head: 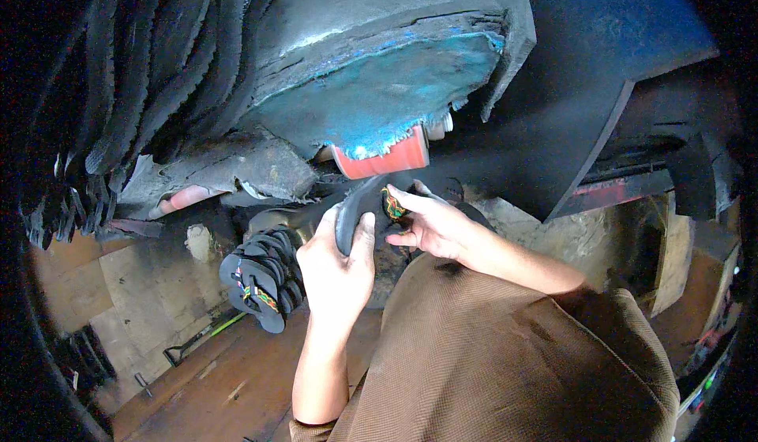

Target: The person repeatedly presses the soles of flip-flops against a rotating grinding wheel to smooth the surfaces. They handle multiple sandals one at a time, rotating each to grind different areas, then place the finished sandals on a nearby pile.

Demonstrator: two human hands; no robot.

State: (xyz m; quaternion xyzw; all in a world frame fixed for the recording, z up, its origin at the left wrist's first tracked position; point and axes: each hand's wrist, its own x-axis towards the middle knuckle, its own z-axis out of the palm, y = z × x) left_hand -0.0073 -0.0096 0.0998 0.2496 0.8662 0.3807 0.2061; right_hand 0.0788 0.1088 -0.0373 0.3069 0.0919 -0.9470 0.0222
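Between both hands I hold a black flip-flop sandal [353, 221] with a patterned strap in red, green and yellow. My left hand [337, 258] grips one end, the thumb along its side. My right hand [429, 220] holds the other part near the strap, fingers curled around it. Just beyond the sandal's far edge sits a red sanding drum [388, 157], partly hidden under a frayed, dust-coated blue cloth [379, 98]. The sandal's edge lies at the drum's lower side; whether they touch I cannot tell.
A stack of black flip-flops [260, 282] stands left of my left hand. Dark scalloped strips [166, 69] hang at upper left. A dark angled panel [533, 146] juts down at right. Another reddish roller [189, 199] shows at left, above a brown floor [237, 377].
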